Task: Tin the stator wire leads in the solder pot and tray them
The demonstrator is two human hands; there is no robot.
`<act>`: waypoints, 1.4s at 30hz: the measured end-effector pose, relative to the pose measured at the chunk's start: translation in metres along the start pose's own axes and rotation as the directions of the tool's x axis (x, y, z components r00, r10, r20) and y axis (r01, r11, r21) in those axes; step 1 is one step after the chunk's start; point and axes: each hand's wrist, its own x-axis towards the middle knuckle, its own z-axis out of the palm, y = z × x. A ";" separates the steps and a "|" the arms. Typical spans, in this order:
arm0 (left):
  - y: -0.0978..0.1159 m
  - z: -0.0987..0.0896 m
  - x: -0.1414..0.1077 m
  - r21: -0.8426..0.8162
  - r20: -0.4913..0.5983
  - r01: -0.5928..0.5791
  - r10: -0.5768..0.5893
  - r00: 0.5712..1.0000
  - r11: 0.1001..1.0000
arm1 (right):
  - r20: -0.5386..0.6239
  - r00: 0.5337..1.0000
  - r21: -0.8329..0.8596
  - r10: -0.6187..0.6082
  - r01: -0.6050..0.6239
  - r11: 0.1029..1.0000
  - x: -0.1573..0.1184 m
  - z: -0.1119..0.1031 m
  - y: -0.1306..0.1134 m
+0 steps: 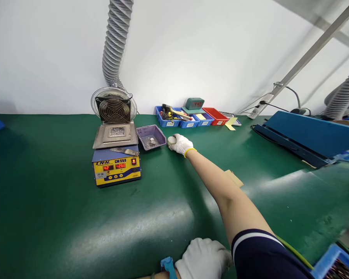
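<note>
My right hand (181, 145), in a white knit glove with a yellow cuff, reaches far out over the green table. Its fingers close around a small round, pale object (171, 141), which looks like a little tin or jar. Just left of it sits a purple-grey tray (162, 142) with metallic scraps inside. Farther left is a yellow-and-blue heating unit (118, 168) with lit red digits, a flat scraper (125, 151) lying on it. My left hand (203, 259), gloved in white with a blue wrist strap (168, 266), is low in the view; its fingers are mostly hidden.
Blue bins (168, 123) with tools, a red bin (216, 116) and a green digital clock (194, 103) line the wall. A fan (114, 110) stands behind the heater under a grey duct hose (114, 46). A blue panel (311, 133) lies at right; a blue bin (330, 260) is lower right.
</note>
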 end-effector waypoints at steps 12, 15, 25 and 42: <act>-0.012 0.014 0.013 0.071 0.033 -0.096 0.094 0.995 0.993 | -0.048 0.998 0.048 0.030 -0.027 0.998 0.008 0.008 0.007; -0.016 0.018 0.019 0.078 0.045 -0.151 0.148 0.988 0.985 | -0.036 0.999 0.044 0.034 -0.032 0.999 0.007 0.006 0.008; -0.019 0.019 0.021 0.033 0.081 -0.160 0.157 0.984 0.987 | 0.054 0.989 -0.219 -0.135 0.144 0.965 0.005 -0.014 0.008; -0.016 0.011 0.009 0.108 0.062 -0.238 0.233 0.971 0.965 | 0.368 0.902 -0.521 -0.228 0.403 0.752 0.019 -0.038 -0.015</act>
